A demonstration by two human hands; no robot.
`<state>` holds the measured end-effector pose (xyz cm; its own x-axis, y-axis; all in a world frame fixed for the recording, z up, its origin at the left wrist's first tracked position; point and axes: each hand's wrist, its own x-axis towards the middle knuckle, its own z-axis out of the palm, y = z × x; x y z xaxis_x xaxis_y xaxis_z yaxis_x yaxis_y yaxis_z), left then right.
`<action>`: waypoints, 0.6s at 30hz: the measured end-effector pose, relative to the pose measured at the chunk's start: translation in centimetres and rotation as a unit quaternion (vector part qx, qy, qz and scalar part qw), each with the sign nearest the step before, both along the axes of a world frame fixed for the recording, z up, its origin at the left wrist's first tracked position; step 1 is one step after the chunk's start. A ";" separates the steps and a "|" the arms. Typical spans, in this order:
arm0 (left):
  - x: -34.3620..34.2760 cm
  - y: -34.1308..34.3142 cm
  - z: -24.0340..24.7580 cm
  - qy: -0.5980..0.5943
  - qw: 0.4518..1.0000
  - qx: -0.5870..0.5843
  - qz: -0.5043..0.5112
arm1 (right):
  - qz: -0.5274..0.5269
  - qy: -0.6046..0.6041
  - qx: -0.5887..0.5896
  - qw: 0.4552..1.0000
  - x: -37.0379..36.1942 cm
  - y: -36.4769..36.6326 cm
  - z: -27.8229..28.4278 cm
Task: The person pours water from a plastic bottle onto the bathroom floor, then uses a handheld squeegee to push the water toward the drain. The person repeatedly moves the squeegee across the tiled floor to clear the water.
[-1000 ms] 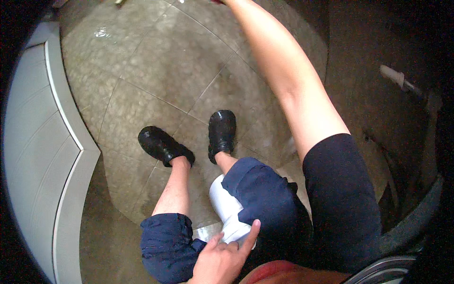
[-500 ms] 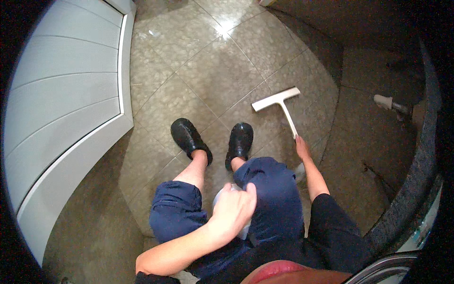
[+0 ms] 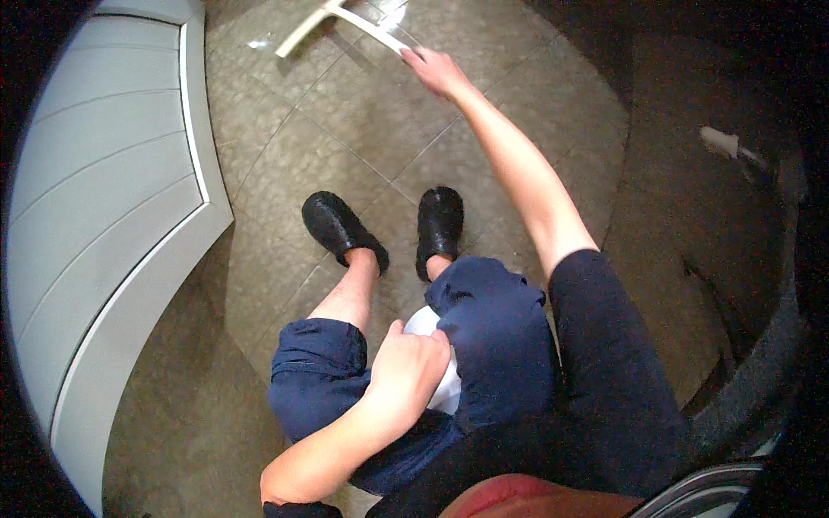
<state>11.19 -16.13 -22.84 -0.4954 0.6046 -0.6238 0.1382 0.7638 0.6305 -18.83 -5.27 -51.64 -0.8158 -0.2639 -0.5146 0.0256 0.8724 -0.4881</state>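
At the far end of my stretched-out right arm, my right hand (image 3: 439, 72) is closed around the handle of a white floor squeegee (image 3: 371, 30). Its blade is at the top of the view, slightly blurred and partly cut off by the edge; whether it touches the floor I cannot tell. My left hand (image 3: 404, 367) is curled closed between my knees. Its fingertips are turned away, so anything inside it is hidden. Just beneath that hand, a smooth white object (image 3: 447, 384) shows between my thighs, mostly covered by my legs.
My feet in black clogs (image 3: 440, 226) stand on the wet, shiny tiled floor (image 3: 345, 147). A white panelled door (image 3: 112, 147) is along the left. Dark wall tiles rise at the right, with a pale-headed fixture (image 3: 719, 140) on them.
My right hand has swung the squeegee forward and left, from beside my right knee to the top of the view. My left hand has shifted slightly left, still curled between my knees.
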 end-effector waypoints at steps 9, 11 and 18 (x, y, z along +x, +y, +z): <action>1.3 -0.2 0.4 0.016 0.999 -0.032 -0.040 | 0.032 0.047 0.040 0.998 4.5 5.7 -3.3; 1.6 -0.1 0.4 0.017 0.998 -0.052 -0.036 | 0.000 0.020 0.084 0.996 10.6 13.9 -3.8; 3.0 -0.2 -0.2 0.082 0.994 -0.057 -0.047 | -0.070 -0.034 0.151 0.985 25.0 28.7 3.6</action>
